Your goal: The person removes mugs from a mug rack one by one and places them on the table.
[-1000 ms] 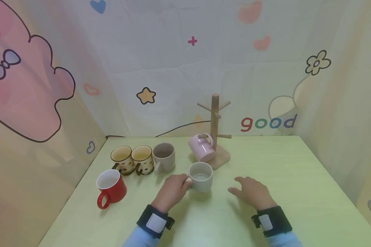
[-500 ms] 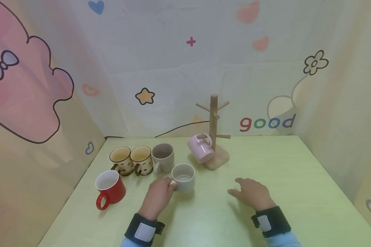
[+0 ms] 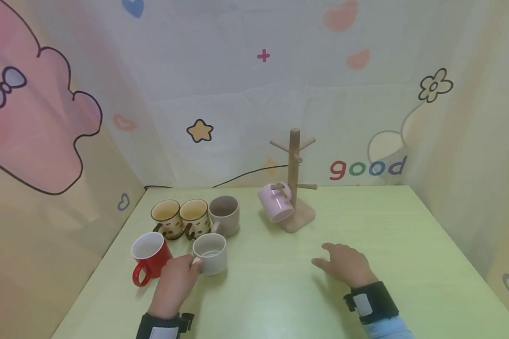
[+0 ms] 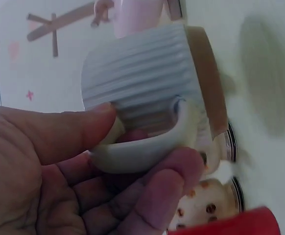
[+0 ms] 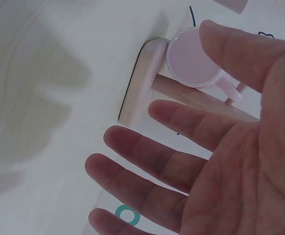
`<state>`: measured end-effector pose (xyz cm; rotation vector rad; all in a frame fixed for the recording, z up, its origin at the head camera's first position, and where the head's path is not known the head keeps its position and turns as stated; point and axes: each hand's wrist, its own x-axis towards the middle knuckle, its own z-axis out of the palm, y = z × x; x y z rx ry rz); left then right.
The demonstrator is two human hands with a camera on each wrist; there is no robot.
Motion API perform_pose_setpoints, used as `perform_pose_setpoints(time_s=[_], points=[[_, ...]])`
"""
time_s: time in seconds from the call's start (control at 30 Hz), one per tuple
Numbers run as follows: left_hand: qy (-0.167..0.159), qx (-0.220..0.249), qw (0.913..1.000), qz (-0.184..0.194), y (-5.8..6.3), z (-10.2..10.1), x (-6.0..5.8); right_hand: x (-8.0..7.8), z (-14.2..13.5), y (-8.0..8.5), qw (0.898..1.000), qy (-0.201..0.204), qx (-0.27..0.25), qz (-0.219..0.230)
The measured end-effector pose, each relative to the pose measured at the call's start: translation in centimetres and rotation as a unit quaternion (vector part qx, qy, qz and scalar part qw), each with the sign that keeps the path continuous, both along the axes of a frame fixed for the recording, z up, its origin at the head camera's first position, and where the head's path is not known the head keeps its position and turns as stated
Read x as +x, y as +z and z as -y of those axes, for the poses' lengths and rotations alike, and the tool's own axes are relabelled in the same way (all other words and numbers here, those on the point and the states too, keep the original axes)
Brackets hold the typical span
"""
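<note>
My left hand [image 3: 176,282] pinches the handle of a white ribbed mug [image 3: 212,256] between thumb and curled fingers. In the left wrist view the mug [image 4: 142,73] shows its ribbed wall and a bare brownish base, with a shadow on the table beside it. The red mug [image 3: 157,259] stands just left of this hand. To the right, my right hand [image 3: 344,264] hovers over the table with fingers spread and nothing in them. Nearest to it is the wooden mug tree [image 3: 294,165], where a pink mug [image 3: 275,203] hangs tilted by its handle from a lower peg.
Two cream spotted mugs [image 3: 166,219] with dark handles stand side by side at the back left. Right of them is a grey mug [image 3: 225,216], close behind the white one. A printed curtain [image 3: 237,94] encloses the pale green table [image 3: 365,216] behind and at the sides.
My left hand has carried the white mug leftward, from in front of the mug tree to in front of the grey mug and beside the red one. My right hand has stayed put.
</note>
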<state>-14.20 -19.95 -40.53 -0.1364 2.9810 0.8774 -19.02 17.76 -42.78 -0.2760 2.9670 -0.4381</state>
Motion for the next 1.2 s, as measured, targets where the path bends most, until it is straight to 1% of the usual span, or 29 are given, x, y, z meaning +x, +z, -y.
perform_pose_setpoints(time_s=[0.13,0.3,0.43,0.5,0.6,0.73,0.83,1.03,1.1,1.2], points=[[0.031,-0.009,0.9995,0.006,-0.1,1.3,0.2,0.0,0.1,0.1,1.000,-0.001,-0.001,0.004],[0.075,-0.018,0.9970,0.009,-0.8,2.1,-0.2,0.1,0.3,0.1,1.000,0.000,-0.005,0.008],[0.097,-0.024,0.9948,0.015,-1.5,2.5,-0.5,0.1,0.3,0.0,1.000,0.005,-0.010,0.008],[0.102,-0.027,0.9942,0.017,-1.8,2.6,-0.5,0.1,0.3,-0.1,1.000,0.008,-0.011,0.006],[0.110,-0.018,0.9933,0.027,-2.4,2.8,-0.5,0.0,0.3,-0.2,1.000,0.011,-0.014,0.003],[0.120,-0.011,0.9925,0.024,-3.4,3.2,-0.5,0.0,0.3,-0.3,1.000,0.012,-0.015,0.004],[0.123,-0.006,0.9921,0.025,-4.0,3.4,-0.4,-0.1,0.3,-0.3,1.000,0.012,-0.015,0.006],[0.130,0.001,0.9899,0.055,-4.3,3.4,-0.6,-0.1,0.4,-0.5,1.000,0.013,-0.022,0.010],[0.131,-0.002,0.9896,0.060,-4.4,3.4,-0.6,-0.1,0.4,-0.6,1.000,0.013,-0.025,0.011],[0.125,-0.017,0.9904,0.057,-4.4,3.4,-0.5,-0.2,0.4,-0.7,1.000,0.014,-0.025,0.010]])
